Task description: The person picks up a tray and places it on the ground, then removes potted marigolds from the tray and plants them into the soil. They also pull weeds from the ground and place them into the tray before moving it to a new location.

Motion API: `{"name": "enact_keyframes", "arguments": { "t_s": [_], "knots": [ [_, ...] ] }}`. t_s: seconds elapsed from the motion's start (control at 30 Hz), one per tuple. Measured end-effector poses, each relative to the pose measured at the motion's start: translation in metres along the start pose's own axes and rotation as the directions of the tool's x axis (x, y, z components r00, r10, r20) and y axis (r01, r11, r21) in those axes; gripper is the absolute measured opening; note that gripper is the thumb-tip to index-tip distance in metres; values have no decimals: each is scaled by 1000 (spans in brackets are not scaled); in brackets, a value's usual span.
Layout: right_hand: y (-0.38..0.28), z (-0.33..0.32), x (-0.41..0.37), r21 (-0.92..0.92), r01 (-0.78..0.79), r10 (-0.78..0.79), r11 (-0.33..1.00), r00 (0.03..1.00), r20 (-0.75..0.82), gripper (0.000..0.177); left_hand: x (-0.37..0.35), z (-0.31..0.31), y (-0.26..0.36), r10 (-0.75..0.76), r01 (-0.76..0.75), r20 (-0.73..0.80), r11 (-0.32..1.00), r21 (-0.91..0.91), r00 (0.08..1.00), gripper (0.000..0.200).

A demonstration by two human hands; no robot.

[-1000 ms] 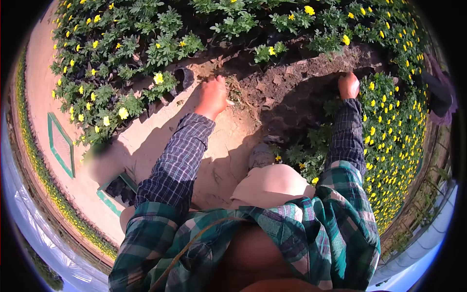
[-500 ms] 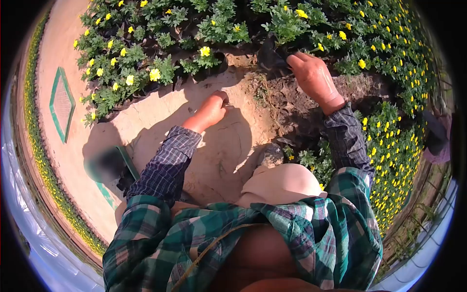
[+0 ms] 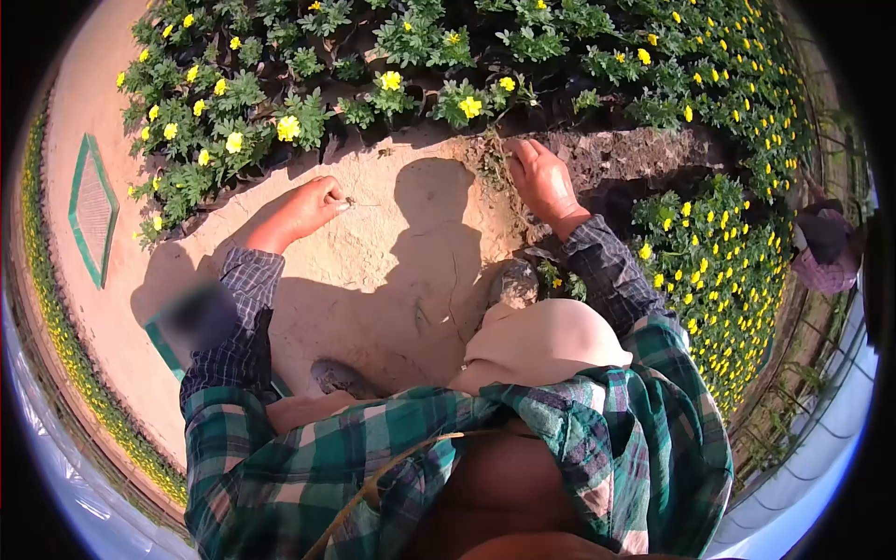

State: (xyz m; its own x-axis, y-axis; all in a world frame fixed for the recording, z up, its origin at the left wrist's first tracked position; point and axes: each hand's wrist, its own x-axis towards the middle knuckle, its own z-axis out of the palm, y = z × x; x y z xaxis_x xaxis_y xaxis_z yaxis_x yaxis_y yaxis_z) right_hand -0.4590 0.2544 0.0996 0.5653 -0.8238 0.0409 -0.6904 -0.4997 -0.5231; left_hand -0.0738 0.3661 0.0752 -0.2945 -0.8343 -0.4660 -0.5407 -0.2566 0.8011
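My left hand (image 3: 313, 207) is held above the pale bare soil, its fingers curled in and thumb pressed against them. Whether something small is pinched there I cannot make out. Just in front of the right leg, my right hand (image 3: 544, 187) hangs beside a clump of dry weeds (image 3: 491, 166), its fingers loosely bent and a little apart from the thumb; I see no pot in it. Beyond both hands stands the front row of marigolds in dark pots. One marigold with yellow blooms (image 3: 462, 103) is nearest the right hand.
More flowering marigolds (image 3: 714, 266) fill the right side, past a strip of dark, rough soil (image 3: 635, 168). A green-framed panel (image 3: 93, 210) lies on the ground at left. Another person (image 3: 826, 247) is at the far right. My shoe (image 3: 513, 283) rests near the plants.
My right hand has let go of a dark-potted marigold and drawn back, down and left. A marigold now fills a spot in the front row. My left hand has moved left.
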Motion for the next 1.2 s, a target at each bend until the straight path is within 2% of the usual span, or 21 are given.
{"name": "enact_keyframes", "arguments": {
  "t_s": [0.17, 0.23, 0.3, 0.37, 0.43, 0.47, 0.5, 0.57, 0.67, 0.7, 0.73, 0.77, 0.8, 0.83, 0.87, 0.97, 1.03, 1.1, 1.13, 1.17, 1.2],
  "knots": [
    [-42, 18, -99, 154, -165, 111, 974, 945, 307, 18, 15, -25, 15, -111, 97, 152, 991, 93, 982, 16],
    [-60, 37, -137, 267, -257, 115, 929, 885, 452, 18, 24, -11, 26, 1, -5, 152, 1000, 27, 988, 16],
    [-72, 47, -171, 421, -342, 55, 840, 826, 561, 20, 40, 11, 36, 64, -54, 232, 997, -49, 971, 15],
    [-72, 40, -187, 381, -425, 124, 821, 785, 607, 20, 56, 38, 54, 150, -109, 308, 983, -147, 939, 14],
    [-83, 18, -192, 335, -630, 451, 701, 755, 477, 19, 76, 72, 72, 247, -203, 358, 966, -158, 901, 14],
    [-86, 10, -197, 311, -703, 579, 640, 707, 406, 18, 89, 90, 79, 306, -270, 371, 951, -147, 877, 15],
    [-86, 8, -208, 384, -763, 668, 519, 643, 374, 19, 102, 106, 89, 366, -346, 368, 930, -123, 855, 15],
    [-92, 4, -231, 393, -846, 771, 359, 507, 386, 19, 127, 139, 110, 476, -479, 369, 873, -90, 799, 15],
    [-102, 26, -275, 445, -847, 833, 292, 453, 316, 18, 148, 187, 147, 538, -590, 415, 808, -4, 734, 21],
    [-106, 30, -282, 459, -841, 859, 287, 439, 266, 18, 154, 206, 152, 594, -664, 433, 747, 15, 678, 27],
    [-111, 25, -278, 502, -861, 904, 84, 278, 325, 19, 156, 221, 161, 629, -730, 462, 680, 63, 626, 31],
    [-109, 29, -286, 497, -864, 923, 87, 258, 287, 21, 155, 235, 167, 659, -790, 492, 604, 104, 568, 35],
    [-107, 29, -292, 459, -860, 923, 224, 339, 183, 22, 154, 247, 169, 658, -798, 512, 595, 96, 553, 35],
    [-104, 29, -298, 402, -844, 904, 356, 419, 80, 23, 153, 259, 170, 624, -811, 554, 559, 175, 550, 39],
    [-102, 29, -305, 382, -882, 928, 276, 348, 133, 25, 152, 269, 171, 590, -821, 592, 513, 250, 549, 42],
    [-103, 33, -318, 324, -895, 941, 305, 335, 42, 27, 155, 286, 167, 576, -840, 623, 459, 289, 529, 48],
    [-104, 33, -317, 386, -885, 953, 262, 300, 40, 28, 156, 290, 170, 528, -810, 628, 486, 328, 572, 47],
    [-101, 36, -317, 366, -828, 901, 425, 425, -85, 30, 163, 297, 166, 600, -836, 585, 430, 340, 546, 44],
    [-102, 34, -315, 434, -812, 908, 390, 418, -35, 31, 168, 301, 159, 685, -859, 519, 420, 292, 511, 44],
    [-101, 35, -314, 437, -810, 908, 390, 417, -39, 31, 171, 305, 154, 685, -861, 522, 416, 293, 508, 44],
    [-101, 36, -312, 317, -835, 893, 449, 432, -127, 31, 172, 305, 152, 721, -874, 494, 415, 254, 486, 45]
  ]
}}
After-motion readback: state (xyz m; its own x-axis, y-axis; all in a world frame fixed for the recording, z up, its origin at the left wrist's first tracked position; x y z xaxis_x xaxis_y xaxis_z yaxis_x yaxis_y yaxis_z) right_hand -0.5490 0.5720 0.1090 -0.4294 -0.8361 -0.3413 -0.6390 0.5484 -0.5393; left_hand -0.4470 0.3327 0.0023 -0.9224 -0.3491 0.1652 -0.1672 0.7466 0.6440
